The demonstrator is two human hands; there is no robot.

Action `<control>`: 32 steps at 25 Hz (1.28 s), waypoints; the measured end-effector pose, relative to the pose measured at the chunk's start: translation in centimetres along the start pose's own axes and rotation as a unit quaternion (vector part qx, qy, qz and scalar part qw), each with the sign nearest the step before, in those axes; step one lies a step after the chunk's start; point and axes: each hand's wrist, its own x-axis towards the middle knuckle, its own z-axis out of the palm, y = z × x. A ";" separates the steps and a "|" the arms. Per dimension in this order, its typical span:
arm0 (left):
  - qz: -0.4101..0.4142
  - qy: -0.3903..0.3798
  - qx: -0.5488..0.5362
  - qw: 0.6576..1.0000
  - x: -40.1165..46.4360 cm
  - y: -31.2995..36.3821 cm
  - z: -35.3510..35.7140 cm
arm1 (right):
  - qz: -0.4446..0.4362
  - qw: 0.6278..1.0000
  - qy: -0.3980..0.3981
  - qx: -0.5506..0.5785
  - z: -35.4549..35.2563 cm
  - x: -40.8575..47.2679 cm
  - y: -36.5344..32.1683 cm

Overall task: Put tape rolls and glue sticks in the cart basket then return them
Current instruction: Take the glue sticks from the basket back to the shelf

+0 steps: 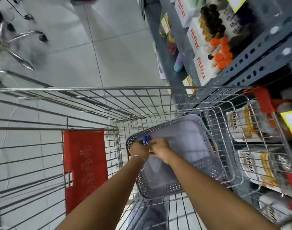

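A grey perforated plastic basket (188, 165) lies inside the wire shopping cart (108, 90). Both my hands are down in its near-left corner. My left hand (138, 151), with a bangle on the wrist, is closed around a blue glue stick (144, 140) whose end sticks up above the fingers. My right hand (159, 149) touches the left one, fingers curled on a small yellow item that is mostly hidden. Glue sticks with orange caps (222, 53) and dark caps (210, 19) stand on the shelf at upper right.
A red fold-down seat flap (84, 168) hangs in the cart's left section. Grey metal shelving (251, 58) with white boxes runs along the right, close to the cart. Chair legs with castors (25, 37) stand on the tiled floor at upper left.
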 end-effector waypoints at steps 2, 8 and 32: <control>0.029 -0.016 -0.024 0.999 -2.0 1.5 -0.3 | -0.029 1.000 0.009 -0.007 -1.9 -1.9 -1.5; 0.128 -0.018 -0.092 0.987 -7.6 7.0 -0.8 | -0.223 0.958 0.171 -0.057 -9.2 -12.1 -6.7; 0.554 -0.078 0.161 0.813 -34.8 30.1 8.6 | -0.196 0.809 0.552 0.059 -34.1 -33.5 -3.3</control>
